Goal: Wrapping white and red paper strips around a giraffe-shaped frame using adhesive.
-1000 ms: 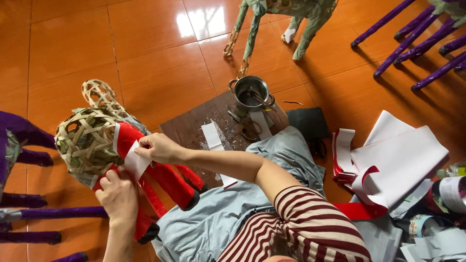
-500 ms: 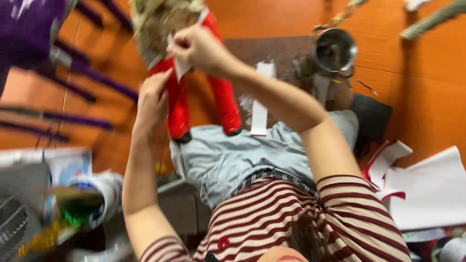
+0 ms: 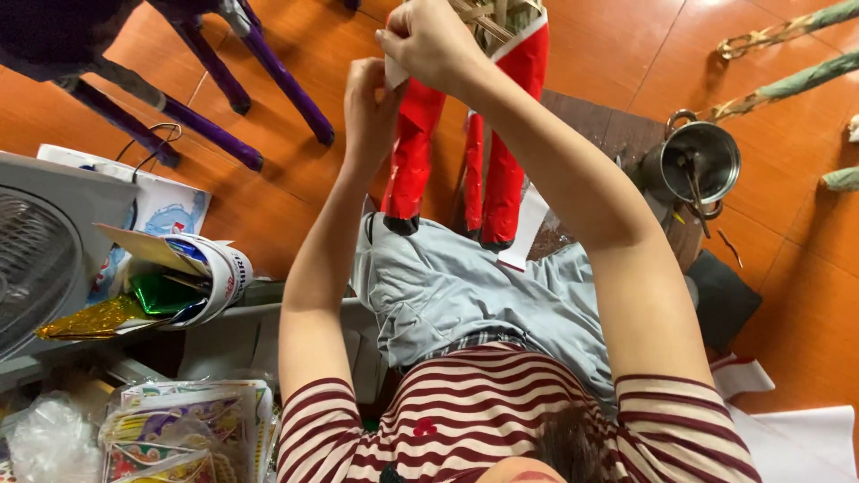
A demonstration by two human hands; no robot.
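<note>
Two bare hands work close together at the top of the view, both on a strip of white paper (image 3: 394,72) that sits against the red paper-covered legs of a woven bamboo-frame figure (image 3: 420,152). The left hand (image 3: 371,98) comes up from below with its fingers curled, pressing the strip onto the nearest red leg. The right hand (image 3: 429,40) is closed over the strip's upper end, pinching it just above the left hand; the two hands nearly touch.

By the look of it, the step in hand is pasting or smoothing this white trim onto the red covering. The next move would call for holding the strip taut and flat while it is rubbed down, so that it lies without wrinkles.

Relative to the figure, its red legs hang down from the hands toward the grey cloth over the person's lap (image 3: 465,286), their dark tips resting at its upper edge. To the right of the figure stands a small metal pot with a stick in it (image 3: 698,161), on a dark board. To its left stand purple paper-wrapped legs of another frame (image 3: 268,80), on the orange tiled floor (image 3: 295,179).
</note>
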